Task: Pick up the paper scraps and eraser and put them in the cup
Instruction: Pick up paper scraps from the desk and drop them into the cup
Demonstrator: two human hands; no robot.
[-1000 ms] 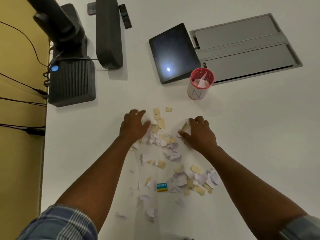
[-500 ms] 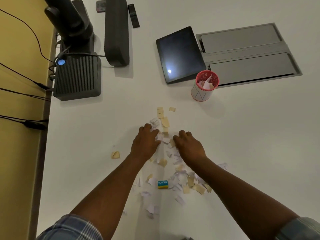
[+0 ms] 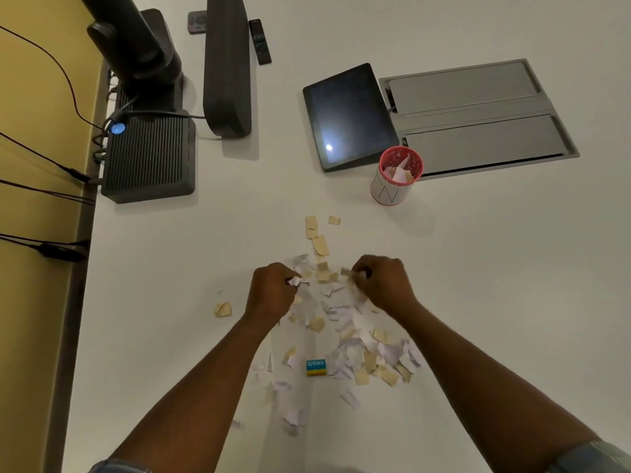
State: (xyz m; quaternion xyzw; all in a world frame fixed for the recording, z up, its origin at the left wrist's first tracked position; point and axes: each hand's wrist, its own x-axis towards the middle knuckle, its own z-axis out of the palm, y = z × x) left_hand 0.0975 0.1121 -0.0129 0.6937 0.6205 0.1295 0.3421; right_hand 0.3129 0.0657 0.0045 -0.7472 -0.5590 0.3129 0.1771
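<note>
**Paper bits gathered on the white table**

Paper scraps point(image 3: 336, 322) are spread on the white table point(image 3: 478, 285), white and tan ones mixed. Some are pinched in the left hand point(image 3: 271, 295), whose fingers are curled shut. More are squeezed in the right hand point(image 3: 382, 285). The eraser point(image 3: 316, 367) is left flat near the lower scraps. The cup point(image 3: 396, 177), with paper inside, is stood well apart, beside a dark tablet point(image 3: 348, 117).

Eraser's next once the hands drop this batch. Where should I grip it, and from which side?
Come straight down on the eraser. It lies flat, label up, long side running left to right. Pinch its two long edges. Its left side is mostly bare table; paper scraps crowd the right end, so keep fingers off that end.
</note>
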